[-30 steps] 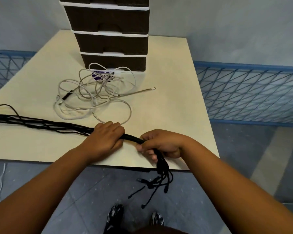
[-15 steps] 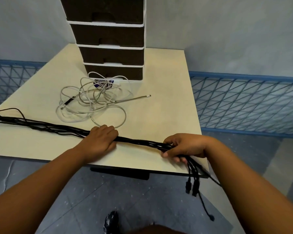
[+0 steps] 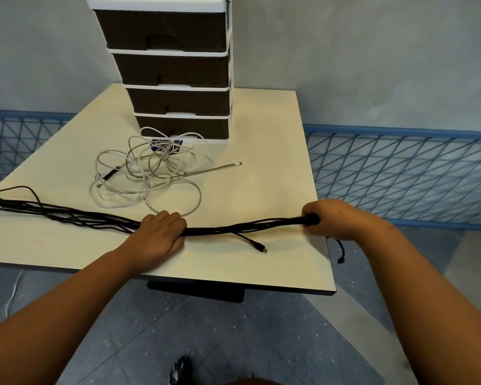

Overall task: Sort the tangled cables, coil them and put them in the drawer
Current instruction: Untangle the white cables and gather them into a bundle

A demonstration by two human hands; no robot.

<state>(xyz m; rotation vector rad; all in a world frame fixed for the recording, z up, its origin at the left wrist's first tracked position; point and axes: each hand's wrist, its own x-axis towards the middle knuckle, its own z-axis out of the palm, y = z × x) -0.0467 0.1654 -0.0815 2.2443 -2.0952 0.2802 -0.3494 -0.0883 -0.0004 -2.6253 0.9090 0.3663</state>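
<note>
A bundle of black cables (image 3: 228,229) stretches across the front of the cream table (image 3: 278,173), from the left edge to the right edge. My left hand (image 3: 161,232) is closed over the bundle near the middle. My right hand (image 3: 331,218) grips its end at the table's right edge, with a few plug ends hanging below. One black plug (image 3: 261,248) lies loose on the table. A tangle of white cables (image 3: 150,173) sits behind my left hand. A dark drawer tower (image 3: 178,79) with white frames stands at the back, all drawers closed.
A small purple and white item (image 3: 167,144) lies in the white tangle at the foot of the tower. Blue wire fencing (image 3: 400,173) runs along the wall on both sides. Grey floor and my shoe (image 3: 181,370) show below the table's front edge.
My right hand has slid right along the black bundle, from beside my left hand to the table's right edge, pulling the cables straight. My left hand stayed in place.
</note>
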